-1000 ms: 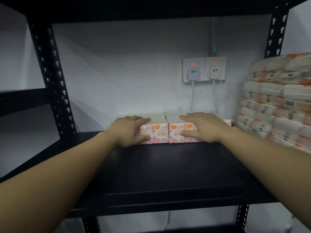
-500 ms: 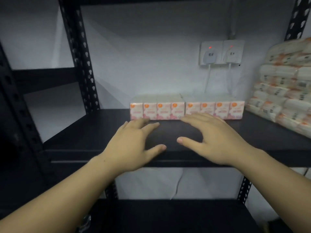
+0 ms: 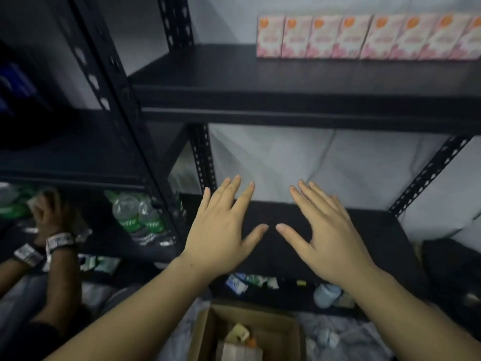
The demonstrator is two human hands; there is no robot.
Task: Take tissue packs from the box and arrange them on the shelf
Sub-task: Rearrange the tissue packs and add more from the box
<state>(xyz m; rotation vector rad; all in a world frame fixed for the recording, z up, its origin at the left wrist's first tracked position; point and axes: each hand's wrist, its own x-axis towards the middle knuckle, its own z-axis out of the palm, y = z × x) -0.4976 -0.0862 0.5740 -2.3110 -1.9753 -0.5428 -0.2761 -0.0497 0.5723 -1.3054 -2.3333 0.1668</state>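
A black metal shelf (image 3: 286,74) fills the view, its upper board carrying a row of pink-and-white tissue packs (image 3: 364,37) set upright side by side against the white wall, touching one another. A second black rack (image 3: 78,152) stands just to the left, with plastic water bottles (image 3: 138,217) lying on its lower level. At the bottom of the frame an open cardboard box (image 3: 273,327) sits on the floor with a few packs visible inside. The left hand (image 3: 221,230) and right hand (image 3: 330,230) are held out flat in front of the lower board, palms down, fingers straight and spread, holding nothing, thumbs near each other but apart. Another person's wrist (image 3: 56,241) with pale bands shows at far left.
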